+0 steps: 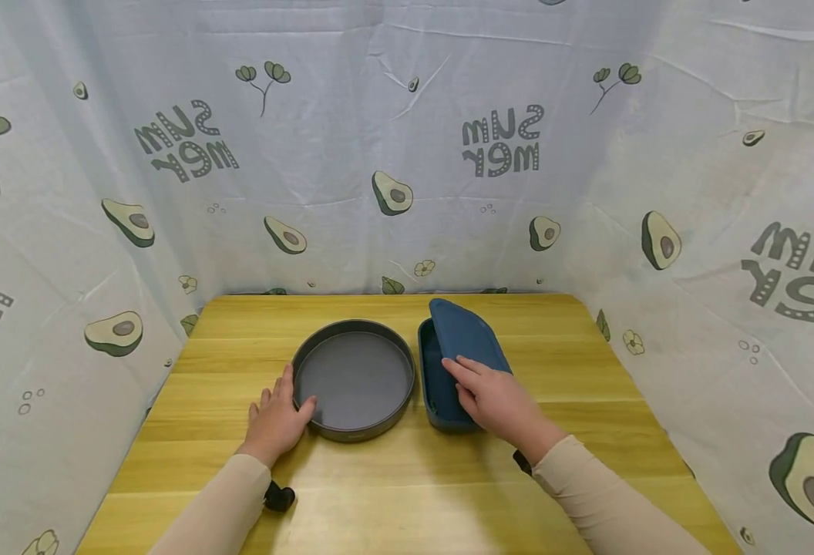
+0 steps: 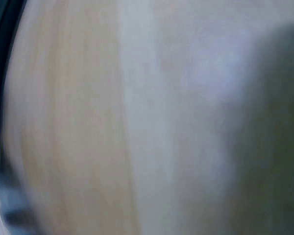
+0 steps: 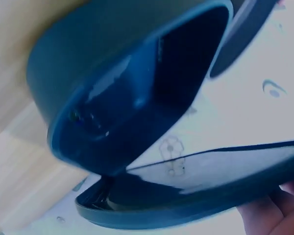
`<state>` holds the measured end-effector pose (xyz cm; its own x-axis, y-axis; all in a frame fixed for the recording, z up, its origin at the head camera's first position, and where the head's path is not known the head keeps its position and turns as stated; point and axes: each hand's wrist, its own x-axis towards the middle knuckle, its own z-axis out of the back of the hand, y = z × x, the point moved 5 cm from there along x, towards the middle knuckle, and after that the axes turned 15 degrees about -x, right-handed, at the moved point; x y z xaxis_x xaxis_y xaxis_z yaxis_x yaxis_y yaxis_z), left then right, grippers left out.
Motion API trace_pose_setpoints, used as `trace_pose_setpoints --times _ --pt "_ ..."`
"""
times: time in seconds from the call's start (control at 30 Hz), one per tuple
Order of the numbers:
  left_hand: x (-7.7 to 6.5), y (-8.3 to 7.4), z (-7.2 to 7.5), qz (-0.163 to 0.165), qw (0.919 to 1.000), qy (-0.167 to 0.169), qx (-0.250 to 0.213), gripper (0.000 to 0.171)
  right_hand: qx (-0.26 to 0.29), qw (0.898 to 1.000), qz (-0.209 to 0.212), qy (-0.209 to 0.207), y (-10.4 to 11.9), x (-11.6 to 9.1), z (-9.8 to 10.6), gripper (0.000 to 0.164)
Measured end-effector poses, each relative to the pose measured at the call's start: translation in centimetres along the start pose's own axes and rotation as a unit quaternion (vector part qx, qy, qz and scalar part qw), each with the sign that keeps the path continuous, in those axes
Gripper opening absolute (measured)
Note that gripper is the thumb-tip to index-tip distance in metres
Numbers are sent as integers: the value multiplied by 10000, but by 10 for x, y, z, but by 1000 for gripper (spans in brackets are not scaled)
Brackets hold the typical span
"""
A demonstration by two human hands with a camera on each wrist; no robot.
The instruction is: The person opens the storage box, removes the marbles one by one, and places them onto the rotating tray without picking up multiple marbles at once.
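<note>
A round dark grey cake pan (image 1: 354, 380) sits flat on the wooden table. My left hand (image 1: 277, 420) is at its left side with fingers spread, the thumb over the rim and a fingertip touching the outer edge. To the right stands a deep blue rectangular container (image 1: 438, 385), its inside dark. Above it my right hand (image 1: 500, 397) holds a blue lid (image 1: 468, 335) by its edge, tilted over the container's right part. In the right wrist view, fingers (image 3: 267, 215) grip the lid's edge, and the lid's far end meets the container's rim.
The yellow wooden table (image 1: 393, 501) has a printed avocado curtain (image 1: 338, 154) behind it and along both sides. The pan and the container stand close together, a narrow gap between them. A dark wrist strap (image 1: 279, 497) shows below the left hand.
</note>
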<state>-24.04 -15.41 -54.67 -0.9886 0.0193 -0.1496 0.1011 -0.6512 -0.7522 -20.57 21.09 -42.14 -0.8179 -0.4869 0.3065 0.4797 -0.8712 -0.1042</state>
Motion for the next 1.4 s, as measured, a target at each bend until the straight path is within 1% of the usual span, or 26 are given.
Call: trace_pose_setpoints --times 0.1,0.2,0.27,0.5,0.7,0.77,0.9,1.13,1.3,1.4 --pt "1 1 0 -18 10000 -20 -40 90 -33 9981 -128 -604 -9 0 10 49" --pt "1 3 -1 -25 10000 -35 -30 91 -6 9952 -198 -961 -17 -1 17 48" --pt "1 4 -1 -22 10000 -33 -17 91 6 9938 -257 -1078 -22 -2 20 48" --pt "0 2 -2 18 10000 18 -35 91 79 9903 -687 -1204 -34 -9 25 47" --pt "-1 0 -2 59 10000 31 -27 91 115 9829 -991 -1549 -49 -14 28 46" --pt "-1 0 -2 64 10000 36 -37 91 115 9819 -1130 -1517 -53 -16 29 44" --pt "0 2 -3 59 10000 31 -51 91 152 9815 -1428 -1265 -62 -20 28 41" --pt "0 4 -4 63 10000 12 -24 91 237 9802 -1753 -893 -75 -29 23 40" --pt "-1 2 -4 83 9999 55 -65 91 353 9776 -2008 -531 -87 -37 19 42" --pt "-1 0 -4 87 9999 56 -86 91 392 9755 -2155 -217 -95 -41 16 45"
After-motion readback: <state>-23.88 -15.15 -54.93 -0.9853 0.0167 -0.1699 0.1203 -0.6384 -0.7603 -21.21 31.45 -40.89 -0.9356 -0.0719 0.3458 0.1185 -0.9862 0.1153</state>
